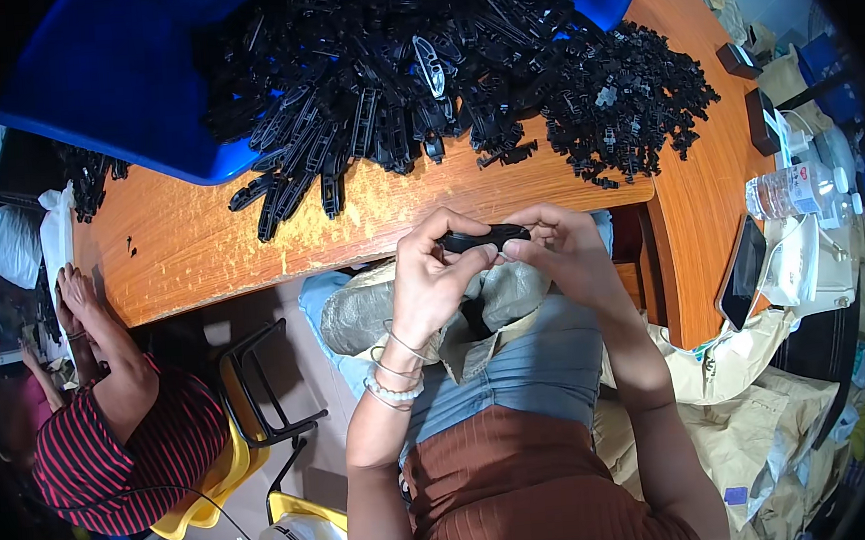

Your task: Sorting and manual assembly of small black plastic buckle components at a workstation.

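Observation:
Over my lap, just off the table's near edge, I hold a long black plastic part [480, 238] level between both hands. My left hand [435, 270] is closed on its left end, thumb below and fingers above. At the other end the fingertips and thumb of my right hand [563, 246] pinch it. Whether a smaller piece sits between my fingertips is hidden. Beyond my hands lies a big heap of long black plastic parts [362, 124], partly spilling from a blue bin [110, 102]. To its right spreads a pile of small black clips [622, 106].
The wooden table [180, 242] has a worn top. On its right side are a phone [744, 273], a clear water bottle [788, 192] and dark boxes. Brown paper sacks [735, 439] lie at lower right. A person in a striped shirt [129, 447] sits at left near a folding chair [259, 377].

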Action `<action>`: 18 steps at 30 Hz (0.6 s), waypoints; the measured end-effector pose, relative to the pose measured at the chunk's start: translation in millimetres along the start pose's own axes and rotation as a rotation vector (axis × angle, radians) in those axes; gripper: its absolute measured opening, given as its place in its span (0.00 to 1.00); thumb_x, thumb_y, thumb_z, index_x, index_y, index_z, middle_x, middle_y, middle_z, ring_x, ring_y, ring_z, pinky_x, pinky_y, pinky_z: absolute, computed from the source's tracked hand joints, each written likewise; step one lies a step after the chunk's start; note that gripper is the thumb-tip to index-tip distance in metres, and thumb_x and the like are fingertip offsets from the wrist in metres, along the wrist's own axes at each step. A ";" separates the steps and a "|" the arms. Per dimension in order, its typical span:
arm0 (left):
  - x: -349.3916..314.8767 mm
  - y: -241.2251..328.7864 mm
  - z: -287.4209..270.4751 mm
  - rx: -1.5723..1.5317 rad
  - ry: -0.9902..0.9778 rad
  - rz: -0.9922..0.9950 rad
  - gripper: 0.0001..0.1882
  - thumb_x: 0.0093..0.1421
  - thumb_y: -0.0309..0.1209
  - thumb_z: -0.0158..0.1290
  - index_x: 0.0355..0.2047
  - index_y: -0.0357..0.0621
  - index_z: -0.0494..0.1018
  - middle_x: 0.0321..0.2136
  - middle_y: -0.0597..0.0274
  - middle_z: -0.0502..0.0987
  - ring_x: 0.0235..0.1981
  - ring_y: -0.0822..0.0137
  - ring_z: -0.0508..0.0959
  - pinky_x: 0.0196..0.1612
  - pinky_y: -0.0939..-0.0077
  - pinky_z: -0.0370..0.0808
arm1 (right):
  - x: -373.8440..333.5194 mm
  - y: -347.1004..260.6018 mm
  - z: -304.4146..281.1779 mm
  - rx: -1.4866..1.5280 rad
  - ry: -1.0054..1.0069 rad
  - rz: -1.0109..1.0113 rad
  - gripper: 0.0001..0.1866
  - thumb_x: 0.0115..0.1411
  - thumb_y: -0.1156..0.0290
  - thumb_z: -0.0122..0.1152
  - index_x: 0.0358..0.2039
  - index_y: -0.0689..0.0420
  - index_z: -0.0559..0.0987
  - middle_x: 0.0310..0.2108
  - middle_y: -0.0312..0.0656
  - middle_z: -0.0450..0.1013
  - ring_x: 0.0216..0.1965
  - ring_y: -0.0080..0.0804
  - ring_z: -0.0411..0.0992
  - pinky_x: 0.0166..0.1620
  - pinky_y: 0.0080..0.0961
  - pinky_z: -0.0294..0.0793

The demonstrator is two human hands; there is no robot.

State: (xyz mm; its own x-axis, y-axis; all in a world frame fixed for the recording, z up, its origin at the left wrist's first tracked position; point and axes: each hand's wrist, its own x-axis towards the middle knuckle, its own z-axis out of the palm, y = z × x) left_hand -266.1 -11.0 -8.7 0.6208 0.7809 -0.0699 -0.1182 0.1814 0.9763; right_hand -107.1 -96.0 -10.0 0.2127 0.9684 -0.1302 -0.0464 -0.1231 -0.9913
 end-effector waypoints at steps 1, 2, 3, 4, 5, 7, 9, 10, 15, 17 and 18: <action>0.3 -2.0 -3.3 0.026 -0.037 -0.014 0.08 0.51 0.17 0.56 0.33 0.36 0.74 0.27 0.63 0.78 0.20 0.83 0.72 0.22 0.92 0.65 | -0.7 2.4 -1.0 -0.024 0.020 -0.029 0.13 0.53 0.77 0.62 0.40 0.65 0.76 0.28 0.33 0.74 0.29 0.13 0.68 0.33 0.12 0.66; 0.6 -2.7 -6.6 0.053 -0.074 -0.027 0.07 0.52 0.18 0.56 0.33 0.37 0.75 0.27 0.63 0.78 0.20 0.84 0.71 0.22 0.90 0.65 | -2.0 3.6 -2.2 -0.048 0.040 -0.059 0.14 0.53 0.77 0.63 0.41 0.65 0.76 0.27 0.33 0.74 0.28 0.13 0.68 0.31 0.11 0.66; 0.3 -1.7 -10.3 0.052 -0.074 -0.026 0.07 0.52 0.18 0.56 0.33 0.37 0.75 0.27 0.63 0.78 0.20 0.84 0.71 0.22 0.90 0.65 | -4.4 2.4 -3.6 -0.048 0.040 -0.059 0.14 0.53 0.77 0.63 0.41 0.65 0.76 0.27 0.33 0.74 0.28 0.13 0.68 0.31 0.11 0.66; -1.0 -0.5 -15.1 0.181 -0.134 -0.003 0.06 0.52 0.20 0.56 0.32 0.38 0.76 0.27 0.64 0.78 0.21 0.83 0.71 0.23 0.88 0.67 | -7.2 0.2 -4.3 -0.094 0.009 -0.014 0.13 0.53 0.76 0.63 0.39 0.64 0.77 0.26 0.33 0.74 0.26 0.14 0.67 0.30 0.13 0.65; -1.5 0.2 -17.9 0.310 -0.194 0.021 0.06 0.53 0.22 0.57 0.32 0.40 0.77 0.27 0.64 0.79 0.22 0.82 0.72 0.24 0.85 0.68 | -8.5 -0.9 -5.1 -0.139 -0.023 0.030 0.12 0.53 0.75 0.63 0.38 0.63 0.78 0.25 0.34 0.74 0.24 0.16 0.66 0.29 0.14 0.65; 0.8 1.7 -19.3 0.327 -0.183 0.051 0.05 0.55 0.27 0.56 0.32 0.42 0.78 0.26 0.62 0.79 0.20 0.77 0.72 0.26 0.78 0.71 | -8.9 2.1 -7.4 -0.290 -0.116 -0.047 0.11 0.52 0.74 0.63 0.37 0.62 0.78 0.23 0.35 0.74 0.23 0.18 0.66 0.28 0.16 0.65; 9.3 9.8 -22.2 0.673 0.089 0.314 0.10 0.56 0.31 0.55 0.38 0.43 0.76 0.31 0.58 0.77 0.22 0.67 0.74 0.27 0.72 0.72 | -6.0 11.5 -8.5 -0.440 -0.206 -0.122 0.10 0.52 0.73 0.63 0.36 0.62 0.79 0.22 0.36 0.73 0.22 0.21 0.65 0.28 0.18 0.65; 18.6 16.4 -19.9 0.902 0.231 0.456 0.12 0.55 0.31 0.55 0.41 0.44 0.74 0.35 0.54 0.75 0.26 0.62 0.74 0.28 0.70 0.73 | -2.7 17.4 -10.4 -0.491 -0.088 -0.231 0.09 0.52 0.72 0.63 0.33 0.62 0.79 0.21 0.37 0.72 0.22 0.23 0.65 0.29 0.20 0.65; 63.7 29.0 -22.4 1.392 0.275 0.562 0.19 0.50 0.25 0.55 0.45 0.45 0.69 0.46 0.44 0.67 0.36 0.52 0.74 0.34 0.65 0.75 | 52.3 3.1 -16.0 -1.053 0.495 -0.675 0.06 0.51 0.79 0.58 0.31 0.65 0.75 0.32 0.43 0.70 0.34 0.37 0.68 0.36 0.29 0.68; 66.7 22.8 -25.2 1.379 0.243 0.545 0.18 0.48 0.24 0.54 0.42 0.43 0.70 0.45 0.44 0.67 0.37 0.50 0.74 0.36 0.63 0.75 | 57.7 8.4 -16.7 -1.080 0.475 -0.642 0.06 0.50 0.80 0.58 0.31 0.64 0.75 0.33 0.43 0.69 0.35 0.39 0.67 0.38 0.31 0.68; 68.0 17.6 -28.5 1.342 0.239 0.583 0.17 0.49 0.24 0.54 0.41 0.42 0.70 0.44 0.43 0.68 0.37 0.49 0.74 0.36 0.62 0.75 | 59.1 9.9 -16.9 -1.106 0.454 -0.608 0.07 0.50 0.81 0.58 0.31 0.64 0.74 0.35 0.44 0.68 0.37 0.42 0.66 0.39 0.33 0.68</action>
State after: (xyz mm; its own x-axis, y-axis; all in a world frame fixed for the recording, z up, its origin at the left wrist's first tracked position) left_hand -248.0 62.4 -2.2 0.5834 0.6497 0.4874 0.5704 -0.7550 0.3236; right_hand -78.5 -43.7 -27.8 0.2305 0.8013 0.5521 0.9327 -0.0201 -0.3601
